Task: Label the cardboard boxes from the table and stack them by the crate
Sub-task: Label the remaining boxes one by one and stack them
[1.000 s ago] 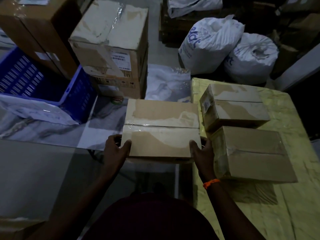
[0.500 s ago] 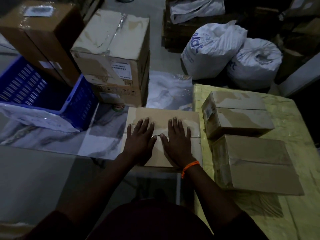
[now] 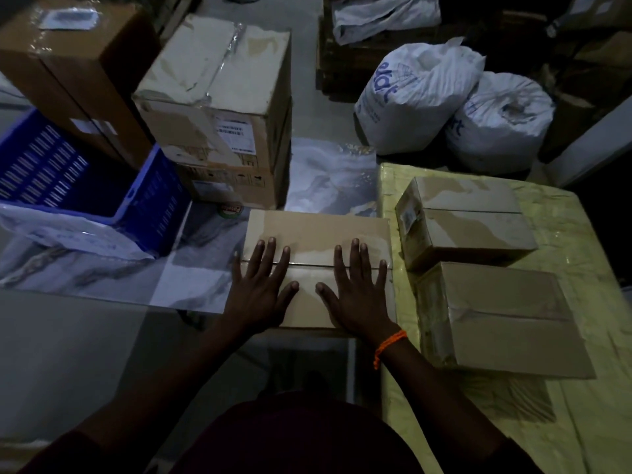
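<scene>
A flat taped cardboard box (image 3: 318, 230) lies just left of the yellow-covered table (image 3: 581, 254). My left hand (image 3: 261, 285) and my right hand (image 3: 355, 289) both rest flat on its top with fingers spread, apart from each other. Two more cardboard boxes stand on the table: the far box (image 3: 468, 220) with a small label on its left side, and the near box (image 3: 506, 316). The blue crate (image 3: 150, 200) stands to the left, with a white sheet hanging over its near wall.
A stack of larger cartons (image 3: 219, 107) stands behind the crate, with a brown carton (image 3: 75, 77) further left. Two white sacks (image 3: 417, 97) lie on the floor beyond the table. A small round tin (image 3: 231, 209) sits by the stack's foot.
My hands let go of the flat box's near corners and moved onto its top, side by side. Since then they have slid apart, fingers spread wider.
</scene>
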{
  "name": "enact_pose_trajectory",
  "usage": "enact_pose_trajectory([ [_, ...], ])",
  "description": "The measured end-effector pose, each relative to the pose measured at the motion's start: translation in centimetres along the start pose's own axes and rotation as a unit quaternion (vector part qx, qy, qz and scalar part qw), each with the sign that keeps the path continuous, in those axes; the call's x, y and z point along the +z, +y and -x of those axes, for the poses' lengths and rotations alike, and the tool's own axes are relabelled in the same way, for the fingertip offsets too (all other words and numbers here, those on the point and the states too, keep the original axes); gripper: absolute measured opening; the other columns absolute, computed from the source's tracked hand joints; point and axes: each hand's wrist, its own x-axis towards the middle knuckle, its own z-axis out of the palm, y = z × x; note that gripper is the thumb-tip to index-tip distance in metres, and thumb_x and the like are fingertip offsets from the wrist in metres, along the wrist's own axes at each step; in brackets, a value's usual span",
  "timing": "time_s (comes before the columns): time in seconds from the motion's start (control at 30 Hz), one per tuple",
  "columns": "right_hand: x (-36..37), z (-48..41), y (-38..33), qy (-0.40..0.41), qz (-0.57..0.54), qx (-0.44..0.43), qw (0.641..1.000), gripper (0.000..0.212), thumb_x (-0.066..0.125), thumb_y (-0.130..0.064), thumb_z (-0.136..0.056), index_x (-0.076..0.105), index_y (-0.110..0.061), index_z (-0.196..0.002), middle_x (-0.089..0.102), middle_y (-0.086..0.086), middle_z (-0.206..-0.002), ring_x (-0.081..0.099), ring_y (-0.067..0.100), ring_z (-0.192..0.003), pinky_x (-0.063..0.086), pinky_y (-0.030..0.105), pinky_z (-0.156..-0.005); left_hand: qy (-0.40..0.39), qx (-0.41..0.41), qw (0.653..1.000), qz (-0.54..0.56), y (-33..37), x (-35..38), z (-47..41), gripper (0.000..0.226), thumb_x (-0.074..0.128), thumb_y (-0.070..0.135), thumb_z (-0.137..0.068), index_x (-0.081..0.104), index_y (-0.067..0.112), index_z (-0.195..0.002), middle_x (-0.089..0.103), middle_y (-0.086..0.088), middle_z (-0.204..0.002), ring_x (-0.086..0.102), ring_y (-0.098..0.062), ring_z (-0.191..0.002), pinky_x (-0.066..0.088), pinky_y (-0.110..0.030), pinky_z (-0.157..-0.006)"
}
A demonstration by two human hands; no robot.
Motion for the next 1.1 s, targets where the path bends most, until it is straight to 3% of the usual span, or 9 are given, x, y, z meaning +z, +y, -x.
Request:
enact_pose_trajectory([
  [0.23, 0.0, 0.0, -0.1, -0.029, -0.014, 0.009, 0.999, 0.089, 0.027, -0.073, -0.1, 0.006, -0.018, -0.166, -0.009, 0.016, -0.172, -0.009, 0.032, -0.159, -0.001, 0.068, -0.122, -0.007, -0.024, 1.0, 0.019, 0.2, 0.3, 0.1, 0.077, 0.023, 0.063, -0.101, 0.008, 0.02, -0.164, -0.005, -0.011, -0.171, -0.007, -0.029, -0.157, 0.007, -0.066, -0.121],
  [0.37, -2.1, -0.8, 0.8, 0.002, -0.123, 0.155, 0.98, 0.101, 0.038, -0.078, -0.095, -0.008, -0.022, -0.165, -0.018, 0.011, -0.171, -0.019, 0.027, -0.158, -0.01, 0.059, -0.122, 0.017, -0.141, 0.978, 0.152, 0.4, -1.0, -0.6, 0.092, 0.041, 0.066, -0.098, -0.006, 0.02, -0.163, -0.016, -0.009, -0.169, -0.011, -0.028, -0.156, 0.002, -0.049, -0.124],
  [0.43, -2.6, -2.1, 3.0, -0.022, -0.233, 0.229, 0.945, 0.111, 0.055, -0.075, -0.09, -0.004, -0.019, -0.165, 0.0, 0.014, -0.173, 0.002, 0.031, -0.159, 0.007, 0.057, -0.127, 0.021, -0.211, 0.935, 0.286, -0.2, -1.8, -1.9, 0.097, 0.06, 0.06, -0.092, 0.008, 0.017, -0.162, 0.006, -0.015, -0.169, 0.013, -0.032, -0.154, 0.022, -0.05, -0.122],
  [0.5, -3.1, -3.7, 5.4, -0.051, -0.362, 0.241, 0.899, 0.115, 0.071, -0.071, -0.081, 0.011, -0.022, -0.165, 0.033, 0.013, -0.165, 0.037, 0.031, -0.149, 0.034, 0.052, -0.121, 0.042, -0.241, 0.888, 0.389, -1.6, -2.6, -3.1, 0.084, 0.069, 0.054, -0.081, 0.04, 0.013, -0.149, 0.048, -0.017, -0.148, 0.047, -0.033, -0.136, 0.043, -0.05, -0.11],
  [0.57, -4.0, -4.6, 6.5, -0.054, -0.449, 0.267, 0.851, 0.099, 0.079, -0.066, -0.075, 0.037, -0.027, -0.155, 0.06, 0.003, -0.145, 0.06, 0.021, -0.129, 0.05, 0.045, -0.108, 0.034, -0.265, 0.868, 0.417, -2.5, -3.6, -4.2, 0.064, 0.074, 0.047, -0.082, 0.056, 0.015, -0.134, 0.067, -0.01, -0.127, 0.063, -0.028, -0.116, 0.053, -0.048, -0.098],
  [0.7, -4.9, -5.3, 6.6, -0.013, -0.55, 0.3, 0.78, 0.055, 0.084, -0.037, -0.085, 0.062, -0.018, -0.131, 0.072, -0.008, -0.114, 0.069, 0.012, -0.108, 0.057, 0.027, -0.088, 0.006, -0.281, 0.852, 0.442, -2.6, -4.6, -4.8, 0.058, 0.074, 0.05, -0.079, 0.062, 0.02, -0.127, 0.071, -0.005, -0.117, 0.067, -0.025, -0.107, 0.059, -0.047, -0.086],
  [0.77, -5.3, -5.0, 6.0, 0.014, -0.568, 0.297, 0.767, 0.059, 0.085, -0.043, -0.079, 0.064, -0.022, -0.13, 0.074, -0.007, -0.118, 0.07, 0.013, -0.112, 0.057, 0.036, -0.096, 0.025, -0.279, 0.841, 0.462, -2.4, -4.9, -4.7, 0.062, 0.072, 0.051, -0.072, 0.064, 0.019, -0.125, 0.072, -0.003, -0.115, 0.068, -0.023, -0.107, 0.057, -0.048, -0.093],
  [0.9, -6.8, -4.6, 5.3, 0.057, -0.599, 0.284, 0.747, 0.042, 0.083, -0.034, -0.086, 0.064, -0.028, -0.123, 0.074, -0.005, -0.12, 0.071, 0.014, -0.111, 0.058, 0.04, -0.097, 0.09, -0.287, 0.808, 0.506, -1.9, -6.3, -4.2, 0.045, 0.076, 0.03, -0.087, 0.059, 0.018, -0.127, 0.066, 0.001, -0.117, 0.065, -0.02, -0.111, 0.055, -0.042, -0.097],
  [1.1, -9.8, -3.8, 4.5, 0.146, -0.61, 0.303, 0.718, 0.053, 0.08, -0.052, -0.08, 0.063, -0.025, -0.122, 0.07, 0.004, -0.126, 0.068, 0.021, -0.117, 0.056, 0.047, -0.101, 0.166, -0.273, 0.772, 0.549, -0.3, -9.2, -3.0, 0.042, 0.062, 0.048, -0.097, 0.046, 0.021, -0.126, 0.057, 0.003, -0.12, 0.06, -0.009, -0.106, 0.05, -0.023, -0.079],
])
